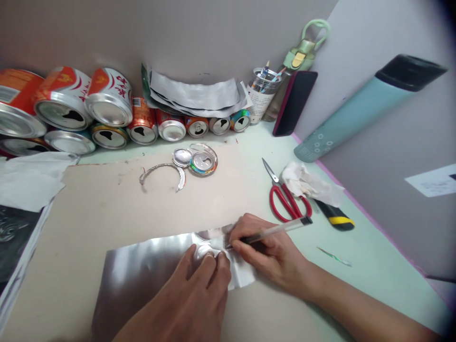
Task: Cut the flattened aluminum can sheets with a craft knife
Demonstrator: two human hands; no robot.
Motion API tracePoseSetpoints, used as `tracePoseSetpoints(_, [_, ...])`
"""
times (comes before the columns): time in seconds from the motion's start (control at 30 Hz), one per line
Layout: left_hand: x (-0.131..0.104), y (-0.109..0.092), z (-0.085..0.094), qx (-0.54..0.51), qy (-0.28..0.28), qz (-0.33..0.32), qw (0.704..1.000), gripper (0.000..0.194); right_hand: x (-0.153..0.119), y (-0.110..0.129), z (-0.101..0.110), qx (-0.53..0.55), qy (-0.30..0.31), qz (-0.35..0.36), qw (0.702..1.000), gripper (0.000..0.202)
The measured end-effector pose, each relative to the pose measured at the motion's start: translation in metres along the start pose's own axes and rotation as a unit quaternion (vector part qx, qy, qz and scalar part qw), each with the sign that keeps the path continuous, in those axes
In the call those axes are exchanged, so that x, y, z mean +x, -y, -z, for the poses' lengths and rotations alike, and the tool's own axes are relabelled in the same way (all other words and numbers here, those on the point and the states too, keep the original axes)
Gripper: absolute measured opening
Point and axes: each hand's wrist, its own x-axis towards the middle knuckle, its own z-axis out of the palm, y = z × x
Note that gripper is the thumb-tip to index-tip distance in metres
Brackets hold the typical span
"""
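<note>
A shiny silver metal sheet (142, 266) lies on the beige board at the bottom centre. My left hand (199, 289) rests on it with fingers extended, the fingertips pressing a small rounded shiny piece (207, 250) on the sheet near its right part. My right hand (265, 247) is closed around a clear pen with a black cap end (281, 229). The pen's tip points down-left at the sheet, just right of my left fingertips; the exact contact spot is hard to make out.
Drink cans (107, 99) line the back wall, with curved metal sheets (195, 95) on top. Cut can ends (203, 161) and a metal ring strip (160, 167) lie mid-board. Red-handled scissors (285, 202), crumpled tissue (306, 180), a cutter (338, 219) and a blue bottle (356, 111) are at right.
</note>
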Motion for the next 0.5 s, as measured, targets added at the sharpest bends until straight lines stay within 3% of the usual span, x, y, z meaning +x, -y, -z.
tracePoseSetpoints(0.37, [-0.0009, 0.0, -0.0022, 0.006, -0.008, -0.005, 1.0, 0.036, 0.0001, -0.0001, -0.0006, -0.003, 0.014, 0.001, 1.0, 0.014])
tracePoseSetpoints(0.5, [-0.0015, 0.001, -0.0018, 0.005, -0.009, -0.001, 1.0, 0.039, -0.0007, -0.0008, 0.0013, 0.074, -0.021, -0.059, 0.995, 0.018])
